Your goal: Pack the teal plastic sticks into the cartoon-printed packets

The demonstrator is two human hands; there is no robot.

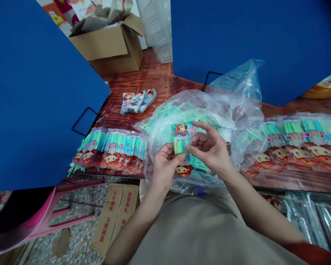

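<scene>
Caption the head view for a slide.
Both hands hold a packet of sticks over a bag on a table, between rows of packets.

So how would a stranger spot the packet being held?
Find the big clear bag at the near edge of the wooden table. Above it, the left hand and right hand hold a packet of green and blue sticks. Its printed character sits at the far end; the packets lined up either side show theirs nearest the person.
</scene>
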